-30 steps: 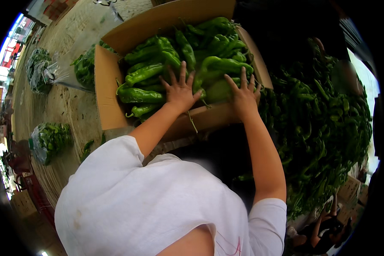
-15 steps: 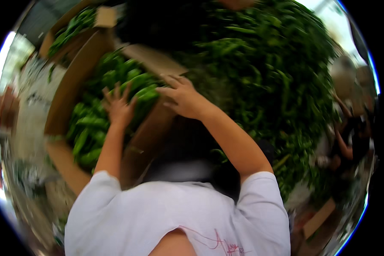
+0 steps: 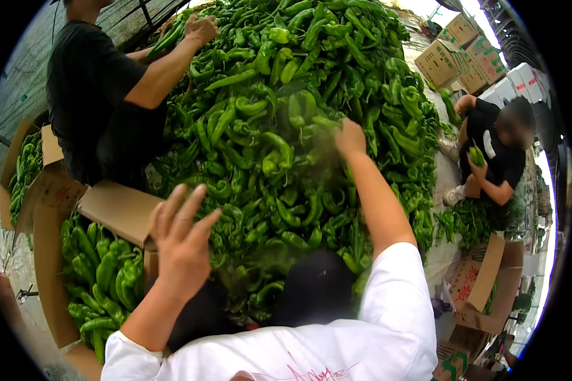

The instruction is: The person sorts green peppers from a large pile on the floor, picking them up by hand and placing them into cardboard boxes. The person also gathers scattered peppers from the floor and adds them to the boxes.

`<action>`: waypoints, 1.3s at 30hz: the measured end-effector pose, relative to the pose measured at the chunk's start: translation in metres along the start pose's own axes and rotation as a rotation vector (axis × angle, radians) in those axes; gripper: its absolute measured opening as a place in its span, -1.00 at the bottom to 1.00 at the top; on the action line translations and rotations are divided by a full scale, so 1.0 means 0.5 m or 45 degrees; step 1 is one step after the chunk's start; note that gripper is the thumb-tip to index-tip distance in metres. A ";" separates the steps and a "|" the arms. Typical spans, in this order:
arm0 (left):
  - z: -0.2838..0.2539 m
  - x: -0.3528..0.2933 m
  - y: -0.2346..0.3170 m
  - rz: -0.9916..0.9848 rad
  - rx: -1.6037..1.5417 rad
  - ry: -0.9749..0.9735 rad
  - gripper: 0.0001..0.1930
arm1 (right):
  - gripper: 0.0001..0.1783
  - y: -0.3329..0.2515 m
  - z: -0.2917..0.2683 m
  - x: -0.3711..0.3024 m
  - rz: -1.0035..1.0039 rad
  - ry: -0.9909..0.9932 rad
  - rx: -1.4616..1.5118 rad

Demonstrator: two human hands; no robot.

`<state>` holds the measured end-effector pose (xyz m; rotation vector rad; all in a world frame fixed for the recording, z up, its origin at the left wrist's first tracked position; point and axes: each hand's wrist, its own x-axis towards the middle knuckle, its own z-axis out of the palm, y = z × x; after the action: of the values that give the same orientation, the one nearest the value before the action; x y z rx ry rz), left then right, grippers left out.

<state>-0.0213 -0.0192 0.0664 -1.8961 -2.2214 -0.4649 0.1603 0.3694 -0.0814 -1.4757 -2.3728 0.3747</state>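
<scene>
A large heap of long green peppers (image 3: 279,152) spreads before me. My right hand (image 3: 351,138) reaches into its middle with fingers curled on a green pepper (image 3: 326,123) that pokes out to their left. My left hand (image 3: 183,244) hangs in the air with fingers spread and holds nothing. It is beside the inner edge of an open cardboard box (image 3: 47,273) at my left. Green peppers (image 3: 102,270) lie inside that box, and one of its flaps (image 3: 117,209) sticks out toward the heap.
A person in black (image 3: 102,95) works at the heap's far left, peppers in hand, near another filled box (image 3: 44,184). At right, another person (image 3: 496,146) squats holding a pepper. Stacked cartons (image 3: 448,60) stand far right; an open carton (image 3: 489,286) lies near right.
My view has swung right. My right hand has left the box and moved out over the heap to a pepper. My left hand has risen off the boxed peppers.
</scene>
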 end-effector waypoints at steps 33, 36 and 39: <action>0.133 0.093 -0.075 -0.454 -1.353 -0.638 -0.51 | -0.55 -0.063 0.077 0.340 -0.596 -0.175 -0.805; 0.135 0.095 -0.084 -0.620 -1.578 -0.701 -0.51 | -0.47 -0.077 -0.003 0.207 -0.374 -0.082 -0.554; 0.168 0.095 -0.096 -0.782 -1.863 -0.666 -0.46 | -0.32 -0.144 -0.049 0.048 -0.199 -0.160 0.157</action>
<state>-0.0711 0.0479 -0.0016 -1.6967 -3.1525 -2.4756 0.1015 0.3614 -0.0284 -1.2366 -2.4928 0.5782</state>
